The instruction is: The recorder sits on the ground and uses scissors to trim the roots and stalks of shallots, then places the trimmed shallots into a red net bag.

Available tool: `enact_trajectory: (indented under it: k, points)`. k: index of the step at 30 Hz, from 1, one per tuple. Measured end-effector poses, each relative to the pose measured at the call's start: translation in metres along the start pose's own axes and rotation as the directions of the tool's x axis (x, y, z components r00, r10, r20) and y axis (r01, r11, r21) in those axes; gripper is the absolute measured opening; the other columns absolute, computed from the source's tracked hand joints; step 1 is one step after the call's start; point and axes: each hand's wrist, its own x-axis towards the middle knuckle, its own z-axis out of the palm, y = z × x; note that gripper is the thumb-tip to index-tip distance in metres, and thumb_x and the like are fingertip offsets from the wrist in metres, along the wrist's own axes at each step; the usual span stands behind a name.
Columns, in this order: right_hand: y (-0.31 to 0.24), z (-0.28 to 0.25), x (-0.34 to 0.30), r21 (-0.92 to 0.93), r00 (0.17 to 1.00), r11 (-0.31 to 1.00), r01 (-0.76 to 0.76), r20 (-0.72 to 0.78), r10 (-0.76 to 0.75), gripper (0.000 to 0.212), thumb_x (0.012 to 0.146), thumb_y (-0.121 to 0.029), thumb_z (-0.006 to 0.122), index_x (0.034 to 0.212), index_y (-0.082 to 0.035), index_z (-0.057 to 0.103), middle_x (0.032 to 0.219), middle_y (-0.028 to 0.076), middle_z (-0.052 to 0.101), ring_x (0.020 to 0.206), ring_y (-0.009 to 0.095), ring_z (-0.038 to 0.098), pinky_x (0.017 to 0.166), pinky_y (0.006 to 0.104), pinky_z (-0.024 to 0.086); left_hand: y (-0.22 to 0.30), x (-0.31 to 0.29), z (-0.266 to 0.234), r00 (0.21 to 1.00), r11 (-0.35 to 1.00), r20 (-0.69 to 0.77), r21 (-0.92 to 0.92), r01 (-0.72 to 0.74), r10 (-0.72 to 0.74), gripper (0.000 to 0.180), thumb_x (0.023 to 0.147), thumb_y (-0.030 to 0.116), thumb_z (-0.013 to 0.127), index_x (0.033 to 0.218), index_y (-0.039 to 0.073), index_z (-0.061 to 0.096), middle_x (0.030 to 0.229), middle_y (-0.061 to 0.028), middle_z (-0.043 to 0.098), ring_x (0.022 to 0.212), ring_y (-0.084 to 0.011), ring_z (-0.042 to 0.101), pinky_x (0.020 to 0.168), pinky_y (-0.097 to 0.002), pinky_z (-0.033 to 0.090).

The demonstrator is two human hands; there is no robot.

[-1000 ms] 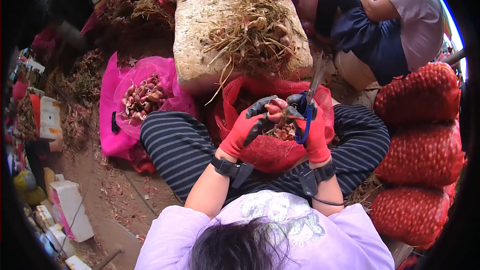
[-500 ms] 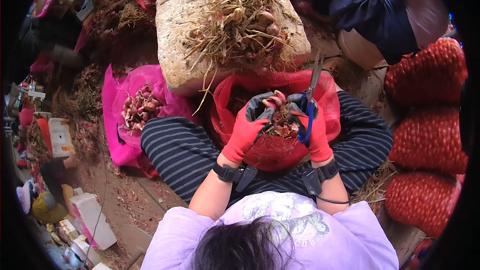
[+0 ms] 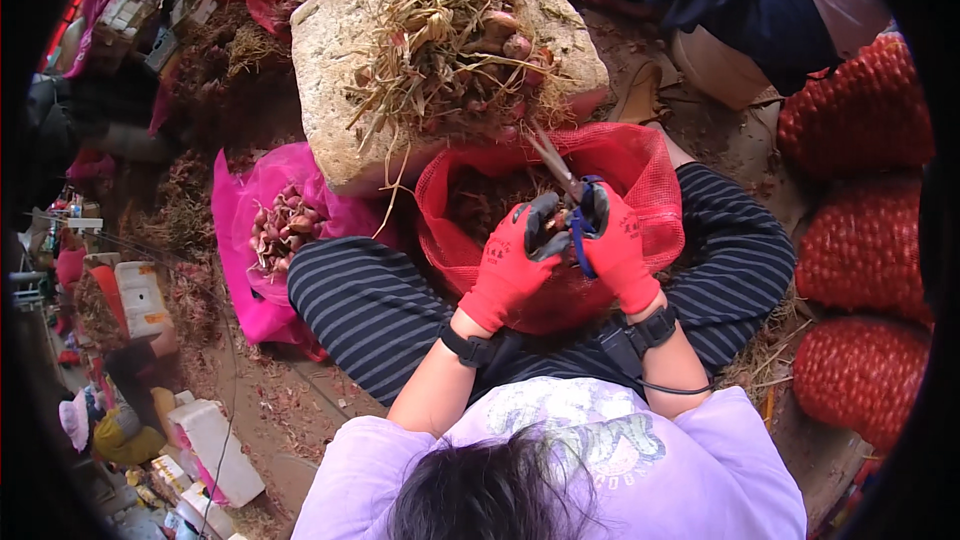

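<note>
Left hand (image 3: 512,262) closed on small, light, firm shallot bulb (image 3: 556,223) over red mesh bag (image 3: 640,165) rim; right hand (image 3: 618,248) gripping blue-handled scissors (image 3: 566,202); papery, slippery skin, best pinched at body.

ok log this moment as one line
left hand: grips shallot bunch | right hand: holds scissors | below: red mesh bag

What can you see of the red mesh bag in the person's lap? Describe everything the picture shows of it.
The red mesh bag is a soft net sack, open at the top, its rim slack and folded outward. It sits between the person's striped trouser legs, leaning against the stone block behind it. Dark brownish trimmings lie inside. The left hand and right hand, both in red gloves, work just over its mouth and hide part of its front.
</note>
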Motion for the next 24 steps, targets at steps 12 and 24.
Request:
enact_trajectory:
  k: [12,24]
  points:
    - [0.003,0.001,0.008,-0.022,0.984,0.987,0.159,0.083,-0.157,0.04,0.073,-0.014,0.069,0.106,0.001,0.053,0.09,0.009,0.062,0.078,0.018,0.06,0.07,0.0315,0.048,-0.008,-0.005,-0.007,0.99,0.924,0.056,0.354,-0.143,0.132,0.034,0.067,0.005,0.065,0.1,0.009,0.06,0.097,-0.0126,0.058,0.084,-0.0336,0.057,0.071,-0.0391,0.047]
    - [0.012,-0.004,0.011,0.277,0.99,0.953,-0.126,0.099,0.103,0.031,0.072,-0.003,0.065,0.102,0.001,0.055,0.087,0.006,0.062,0.077,0.013,0.06,0.07,0.0239,0.049,-0.013,-0.005,0.002,0.99,0.991,-0.037,0.023,-0.132,0.133,0.044,0.075,0.001,0.059,0.118,0.006,0.053,0.115,-0.0123,0.052,0.104,-0.0262,0.054,0.085,-0.0331,0.045]
